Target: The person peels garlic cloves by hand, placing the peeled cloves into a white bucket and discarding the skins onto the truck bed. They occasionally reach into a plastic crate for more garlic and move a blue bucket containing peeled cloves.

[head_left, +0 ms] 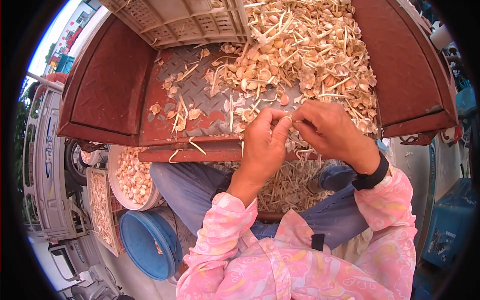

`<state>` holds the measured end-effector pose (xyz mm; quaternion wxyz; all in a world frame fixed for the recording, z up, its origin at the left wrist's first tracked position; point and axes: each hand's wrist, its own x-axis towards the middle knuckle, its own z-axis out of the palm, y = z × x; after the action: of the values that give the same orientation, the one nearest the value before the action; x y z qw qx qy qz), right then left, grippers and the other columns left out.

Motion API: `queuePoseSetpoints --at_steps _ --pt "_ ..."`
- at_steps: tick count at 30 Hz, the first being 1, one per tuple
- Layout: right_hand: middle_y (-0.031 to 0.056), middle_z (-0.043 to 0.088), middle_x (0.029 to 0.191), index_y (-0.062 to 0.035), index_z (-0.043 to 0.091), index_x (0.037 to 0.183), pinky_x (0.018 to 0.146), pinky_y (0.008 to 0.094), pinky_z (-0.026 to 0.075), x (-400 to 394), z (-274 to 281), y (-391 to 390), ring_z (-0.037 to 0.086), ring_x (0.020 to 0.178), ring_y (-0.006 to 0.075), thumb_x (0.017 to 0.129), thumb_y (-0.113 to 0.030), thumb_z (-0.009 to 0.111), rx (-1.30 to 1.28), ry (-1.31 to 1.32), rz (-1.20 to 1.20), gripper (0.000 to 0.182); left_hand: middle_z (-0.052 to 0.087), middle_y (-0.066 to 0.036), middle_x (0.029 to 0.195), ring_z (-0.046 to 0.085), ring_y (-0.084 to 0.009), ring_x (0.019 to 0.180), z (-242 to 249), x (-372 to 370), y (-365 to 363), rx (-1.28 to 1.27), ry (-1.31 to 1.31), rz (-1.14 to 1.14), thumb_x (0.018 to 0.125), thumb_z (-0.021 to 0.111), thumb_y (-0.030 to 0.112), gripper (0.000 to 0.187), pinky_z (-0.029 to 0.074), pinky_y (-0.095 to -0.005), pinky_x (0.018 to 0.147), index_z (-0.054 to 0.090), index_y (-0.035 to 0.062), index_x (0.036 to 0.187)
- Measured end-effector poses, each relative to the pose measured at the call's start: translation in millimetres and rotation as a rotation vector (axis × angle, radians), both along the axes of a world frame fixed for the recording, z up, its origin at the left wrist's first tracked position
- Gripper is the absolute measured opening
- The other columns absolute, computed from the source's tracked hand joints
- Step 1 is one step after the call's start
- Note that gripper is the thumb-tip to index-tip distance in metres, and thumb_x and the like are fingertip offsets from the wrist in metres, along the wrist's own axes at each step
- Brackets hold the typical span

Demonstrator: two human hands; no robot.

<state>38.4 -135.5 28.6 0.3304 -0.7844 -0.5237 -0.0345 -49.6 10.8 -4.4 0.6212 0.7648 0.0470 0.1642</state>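
My left hand (267, 142) and my right hand (332, 131) meet above the front edge of the red metal bed. Both are closed in a pinch, thumb against forefinger. At their fingertips is a small pale piece, apparently a garlic clove (294, 121), mostly covered by the fingers. Just beyond the hands, a single pinkish garlic clove (284, 99) lies on the metal. Behind it spreads a large heap of garlic cloves, dry stalks and papery skins (310, 55).
A plastic crate (185, 25) tilts at the bed's back left. On the ground at left stand a white bucket (114, 175) of cloves, a blue bucket (142, 245) and a crate of scraps (102, 210). Stalks and skins (287, 187) lie between my legs. A vehicle (47, 165) is farther left.
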Motion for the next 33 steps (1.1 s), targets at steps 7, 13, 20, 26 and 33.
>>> queuePoseSetpoints --at_steps 7,13,20,26,33 --pt "0.0136 0.058 0.073 -0.0018 0.058 0.09 0.057 0.0401 0.048 -8.8 -3.9 2.3 0.061 0.068 0.032 0.078 -0.012 0.058 -0.061 -0.047 -0.191 0.015 0.06 -0.002 0.08 0.054 -0.0085 0.071 0.7 -2.4 -7.5 0.155 0.033 0.007 0.091 0.054 0.01 0.012 0.044 -0.0223 0.065 0.057 -0.0021 0.095" --pt "0.0143 0.061 0.073 -0.0006 0.06 0.084 0.057 0.0391 0.046 3.8 10.3 -3.3 0.06 0.064 0.0321 0.081 -0.014 0.061 0.06 0.315 -0.058 0.014 0.059 -0.004 0.089 0.055 -0.0088 0.077 -4.9 -3.6 -2.3 -0.377 0.059 -0.113 0.092 0.054 0.013 0.017 0.045 -0.0224 0.074 0.053 -0.002 0.101" --pt "0.0165 0.06 0.071 -0.0003 0.057 0.078 0.057 0.0423 0.046 -8.3 8.9 -1.3 0.06 0.065 0.0352 0.077 -0.011 0.058 -0.059 0.126 -0.071 0.011 0.06 -0.005 0.086 0.055 -0.0085 0.077 -6.3 -8.6 -10.6 0.066 0.053 -0.009 0.091 0.054 0.009 0.014 0.045 -0.0228 0.068 0.053 -0.0017 0.099" --pt "0.0176 0.059 0.071 -0.0012 0.055 0.076 0.061 0.0451 0.047 -4.8 -9.7 5.2 0.06 0.069 0.0369 0.079 -0.012 0.054 -0.031 0.028 -0.283 0.011 0.059 -0.004 0.085 0.054 -0.0081 0.076 -4.3 -18.2 -10.8 0.092 0.003 0.022 0.09 0.055 0.009 0.014 0.044 -0.0215 0.069 0.053 -0.0016 0.099" --pt "0.0159 0.061 0.081 -0.0052 0.058 0.084 0.064 0.0454 0.048 19.1 0.0 1.8 0.061 0.076 0.0351 0.082 -0.014 0.056 -0.252 -0.067 -0.387 0.009 0.062 -0.007 0.082 0.058 -0.0097 0.073 40.5 -110.7 187.2 0.222 -0.032 0.658 0.088 0.059 0.012 0.016 0.047 -0.0223 0.068 0.057 -0.0024 0.094"
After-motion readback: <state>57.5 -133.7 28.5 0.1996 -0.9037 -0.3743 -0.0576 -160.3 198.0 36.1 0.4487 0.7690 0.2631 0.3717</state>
